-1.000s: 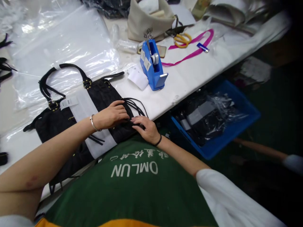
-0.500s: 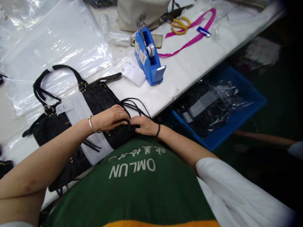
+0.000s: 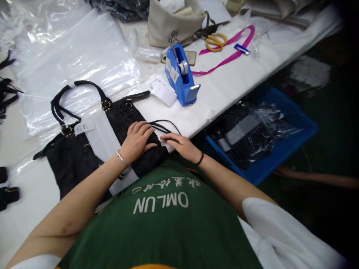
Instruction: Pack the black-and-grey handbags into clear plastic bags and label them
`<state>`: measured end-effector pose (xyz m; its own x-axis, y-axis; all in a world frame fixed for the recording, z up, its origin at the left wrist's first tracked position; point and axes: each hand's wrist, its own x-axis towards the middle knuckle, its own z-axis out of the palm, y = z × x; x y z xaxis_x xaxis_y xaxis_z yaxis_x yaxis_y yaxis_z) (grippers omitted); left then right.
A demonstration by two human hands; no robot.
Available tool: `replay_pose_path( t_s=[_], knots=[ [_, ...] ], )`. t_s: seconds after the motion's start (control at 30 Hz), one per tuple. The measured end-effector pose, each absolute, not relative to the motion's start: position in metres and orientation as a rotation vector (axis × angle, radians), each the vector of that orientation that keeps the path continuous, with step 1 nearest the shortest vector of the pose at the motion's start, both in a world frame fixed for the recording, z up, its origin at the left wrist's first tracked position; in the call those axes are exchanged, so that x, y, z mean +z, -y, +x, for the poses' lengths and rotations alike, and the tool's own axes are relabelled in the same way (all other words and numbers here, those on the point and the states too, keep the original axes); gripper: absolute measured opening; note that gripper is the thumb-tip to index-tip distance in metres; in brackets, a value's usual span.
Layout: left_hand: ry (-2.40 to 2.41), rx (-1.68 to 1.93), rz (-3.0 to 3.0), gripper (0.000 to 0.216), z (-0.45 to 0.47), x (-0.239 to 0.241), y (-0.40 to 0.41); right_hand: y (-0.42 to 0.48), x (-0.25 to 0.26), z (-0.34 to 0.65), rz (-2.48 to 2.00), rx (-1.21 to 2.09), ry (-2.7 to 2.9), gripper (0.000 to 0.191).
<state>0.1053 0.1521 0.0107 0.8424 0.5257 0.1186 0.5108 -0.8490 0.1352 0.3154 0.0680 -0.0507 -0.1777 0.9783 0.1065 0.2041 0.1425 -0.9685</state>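
The right hand (image 3: 183,146) is pointing open fingers at the black bag (image 3: 119,119), contact unclear; the left hand (image 3: 138,142) is resting palm-down on it, thumb apart. Light, even pressure should be keeping fabric smooth. A white band (image 3: 103,133) is crossing the bag lying on the tabletop (image 3: 202,112), handles (image 3: 89,83) arching beyond.

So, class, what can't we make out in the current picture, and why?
All in the head view:
Much of the bag's lower edge: the bag runs behind the left forearm and apron.
Print on the tag: too small.
Palm of the left hand: faces down.
Part of the phone: behind the tape dispenser.
Part of the beige pouch: cut by the upper edge.
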Motion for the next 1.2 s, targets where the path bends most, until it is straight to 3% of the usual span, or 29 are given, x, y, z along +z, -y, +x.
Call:
replay_pose_path(
  t_s=[0.17, 0.33, 0.43, 0.53, 0.63, 0.77, 0.83, 0.97, 1.13, 1.2],
  knots=[
    [-0.918, 0.388, 2.867, 0.028, 0.09, 0.006, -0.091, -0.066, -0.048, 0.303, -1.423, 1.072, 1.532, 0.05],
    [-0.884, 0.225, 2.887, 0.069, 0.077, -0.014, -0.063, -0.096, -0.045, 0.301, -1.496, 1.146, 1.543, 0.048],
    [-0.972, 0.09, 2.943, 0.063, 0.079, -0.024, -0.058, -0.139, -0.029, 0.287, -1.454, 0.839, 1.602, 0.041],
    [-1.016, 0.01, 3.04, 0.058, 0.085, -0.028, -0.054, -0.19, -0.012, 0.261, -1.534, 0.697, 1.654, 0.058],
    [-1.027, -0.023, 3.114, 0.057, 0.086, -0.027, -0.051, -0.226, -0.001, 0.238, -1.722, 0.95, 1.551, 0.06],
    [-0.936, -0.075, 3.153, 0.055, 0.048, -0.023, -0.049, -0.229, 0.009, 0.218, -1.666, 1.202, 1.504, 0.019],
    [-0.829, -0.105, 3.14, 0.055, 0.002, -0.02, -0.043, -0.208, 0.01, 0.198, -1.583, 1.295, 1.475, 0.011],
    [-0.886, -0.153, 3.012, 0.064, -0.135, -0.014, 0.002, -0.131, -0.012, 0.13, -1.381, 1.517, 1.359, 0.015],
    [-1.395, -0.172, 2.894, 0.07, -0.274, 0.01, 0.072, -0.058, -0.028, 0.074, -0.842, 2.518, 1.258, 0.021],
    [-1.457, -0.083, 2.91, 0.069, -0.281, 0.016, 0.08, -0.07, -0.016, 0.084, -0.618, 2.595, 1.514, 0.031]
  ],
)
